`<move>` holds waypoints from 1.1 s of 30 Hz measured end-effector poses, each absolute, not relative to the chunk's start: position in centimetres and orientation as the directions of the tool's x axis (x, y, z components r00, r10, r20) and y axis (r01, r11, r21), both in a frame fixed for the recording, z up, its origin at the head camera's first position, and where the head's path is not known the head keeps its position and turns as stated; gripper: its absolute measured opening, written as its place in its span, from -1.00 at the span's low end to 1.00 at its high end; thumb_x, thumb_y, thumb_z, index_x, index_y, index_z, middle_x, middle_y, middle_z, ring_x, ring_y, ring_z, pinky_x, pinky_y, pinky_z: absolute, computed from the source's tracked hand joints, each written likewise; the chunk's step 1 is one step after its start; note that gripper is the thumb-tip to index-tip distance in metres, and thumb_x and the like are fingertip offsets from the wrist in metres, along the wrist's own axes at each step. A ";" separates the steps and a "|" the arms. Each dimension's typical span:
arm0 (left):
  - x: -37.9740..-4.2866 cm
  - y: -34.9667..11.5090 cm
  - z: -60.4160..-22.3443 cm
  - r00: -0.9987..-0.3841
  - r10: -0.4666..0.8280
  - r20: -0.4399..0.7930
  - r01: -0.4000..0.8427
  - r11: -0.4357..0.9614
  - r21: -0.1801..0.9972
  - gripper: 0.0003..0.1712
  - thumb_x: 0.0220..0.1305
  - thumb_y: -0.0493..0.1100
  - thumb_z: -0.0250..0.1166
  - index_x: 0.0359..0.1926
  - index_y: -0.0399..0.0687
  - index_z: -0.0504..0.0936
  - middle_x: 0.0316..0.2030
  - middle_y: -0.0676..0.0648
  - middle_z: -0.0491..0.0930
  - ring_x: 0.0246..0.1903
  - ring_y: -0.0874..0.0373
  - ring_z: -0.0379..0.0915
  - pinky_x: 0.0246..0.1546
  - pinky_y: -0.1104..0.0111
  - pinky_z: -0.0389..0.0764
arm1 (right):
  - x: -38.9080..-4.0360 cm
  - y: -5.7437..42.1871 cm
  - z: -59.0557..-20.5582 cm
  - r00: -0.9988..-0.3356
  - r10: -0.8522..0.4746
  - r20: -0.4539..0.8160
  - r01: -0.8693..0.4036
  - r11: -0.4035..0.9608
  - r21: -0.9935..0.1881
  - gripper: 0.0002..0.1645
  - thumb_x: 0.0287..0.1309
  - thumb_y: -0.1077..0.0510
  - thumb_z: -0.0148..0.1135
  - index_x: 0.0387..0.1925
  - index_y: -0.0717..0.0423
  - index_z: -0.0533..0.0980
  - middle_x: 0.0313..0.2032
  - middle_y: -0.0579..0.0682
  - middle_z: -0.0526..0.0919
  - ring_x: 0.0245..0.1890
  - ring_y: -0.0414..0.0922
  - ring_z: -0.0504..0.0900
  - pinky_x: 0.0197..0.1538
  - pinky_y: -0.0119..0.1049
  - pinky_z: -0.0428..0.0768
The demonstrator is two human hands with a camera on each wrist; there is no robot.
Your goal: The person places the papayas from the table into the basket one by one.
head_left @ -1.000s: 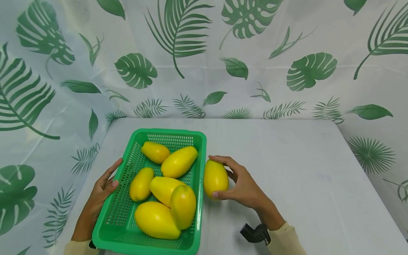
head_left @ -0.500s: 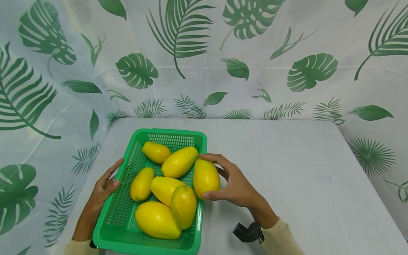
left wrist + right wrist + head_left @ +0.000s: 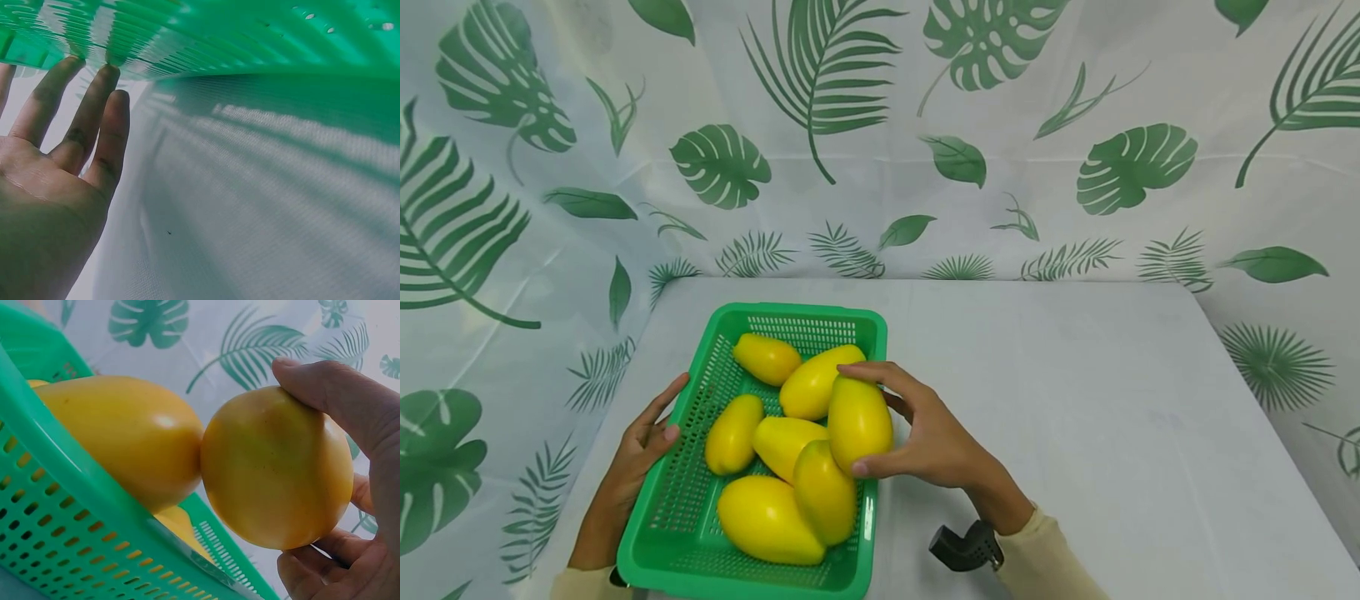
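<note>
A green plastic basket (image 3: pixel 880 333) holds several yellow mangoes, among them one at the back left (image 3: pixel 766 358) and a large one at the front (image 3: pixel 767 518). My right hand (image 3: pixel 936 437) grips another mango (image 3: pixel 859 423) between thumb and fingers, over the basket's right rim. In the right wrist view this held mango (image 3: pixel 275 469) touches a mango (image 3: pixel 137 434) that leans up above the rim. My left hand (image 3: pixel 638 454) rests against the basket's left side. In the left wrist view its fairly straight fingers (image 3: pixel 84 122) touch the slotted green wall.
The basket stands on the left part of a white-covered table (image 3: pixel 1075 400). A leaf-printed cloth (image 3: pixel 865 100) hangs behind the table and along its sides. A black device (image 3: pixel 966 546) is strapped at the right wrist.
My right hand has carried its mango leftward, from beside the basket to over the right rim, against the mangoes inside. One of those has shifted slightly left. The left hand stays put.
</note>
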State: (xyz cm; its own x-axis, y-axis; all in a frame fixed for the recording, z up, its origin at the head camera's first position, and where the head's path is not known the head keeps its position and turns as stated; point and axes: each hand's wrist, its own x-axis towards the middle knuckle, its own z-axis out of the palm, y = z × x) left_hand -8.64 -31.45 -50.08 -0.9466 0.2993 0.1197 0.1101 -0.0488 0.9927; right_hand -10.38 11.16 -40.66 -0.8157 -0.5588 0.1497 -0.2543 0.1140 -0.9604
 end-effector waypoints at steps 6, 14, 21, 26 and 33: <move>-8.7 -31.3 -49.9 -0.943 0.305 0.130 0.118 -0.059 0.991 -0.28 0.69 -0.29 -0.11 0.74 -0.05 -0.05 0.60 0.21 0.26 0.34 0.37 0.51 0.04 0.47 0.67 | -10.6 10.5 -40.7 -0.801 -0.576 0.166 -0.265 0.092 -0.960 0.09 0.02 -0.08 0.70 0.55 -0.35 0.36 0.51 -0.29 0.37 0.53 -0.12 0.34 0.56 0.25 0.34; -8.7 -31.3 -49.9 -0.937 0.321 0.140 0.112 -0.103 0.988 -0.28 0.69 -0.30 -0.11 0.74 -0.04 -0.05 0.51 0.12 0.43 0.23 0.33 0.60 -0.03 0.44 0.72 | -10.8 9.9 -40.9 -0.784 -0.595 0.177 -0.263 0.061 -0.963 0.08 0.05 -0.03 0.70 0.55 -0.35 0.35 0.50 -0.28 0.38 0.50 -0.14 0.38 0.60 0.07 0.34; -8.7 -31.2 -50.0 -0.943 0.311 0.118 0.094 -0.091 0.991 -0.28 0.69 -0.30 -0.11 0.74 -0.04 -0.06 0.53 0.16 0.39 0.29 0.33 0.57 0.02 0.44 0.72 | -10.8 10.0 -41.2 -0.780 -0.594 0.198 -0.275 0.040 -0.961 0.05 0.09 -0.05 0.69 0.56 -0.29 0.35 0.51 -0.25 0.37 0.55 -0.09 0.34 0.64 -0.05 0.28; -8.6 -31.2 -50.0 -0.950 0.287 0.124 0.119 -0.035 0.992 -0.28 0.69 -0.29 -0.10 0.73 -0.06 -0.03 0.55 0.22 0.34 0.35 0.38 0.50 0.04 0.49 0.65 | -10.8 10.1 -41.3 -0.784 -0.590 0.195 -0.273 0.046 -0.961 0.05 0.10 -0.10 0.68 0.56 -0.28 0.35 0.52 -0.25 0.37 0.56 -0.13 0.33 0.64 -0.05 0.31; -8.5 -31.2 -50.0 -0.957 0.260 0.132 0.145 0.031 0.989 -0.29 0.67 -0.28 -0.09 0.73 -0.08 0.02 0.42 0.28 0.40 0.19 0.49 0.48 -0.08 0.47 0.51 | -10.7 10.3 -41.6 -0.793 -0.577 0.195 -0.271 0.047 -0.961 0.03 0.11 -0.05 0.68 0.56 -0.28 0.36 0.53 -0.25 0.37 0.57 -0.13 0.33 0.63 -0.06 0.32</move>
State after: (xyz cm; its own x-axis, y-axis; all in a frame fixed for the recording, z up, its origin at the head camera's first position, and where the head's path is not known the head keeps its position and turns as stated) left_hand -8.52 -31.22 -50.02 -0.9566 0.2598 0.1317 0.1445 0.0306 0.9890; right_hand -10.70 10.34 -41.59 -0.7933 -0.5767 0.1954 -0.2709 0.0469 -0.9615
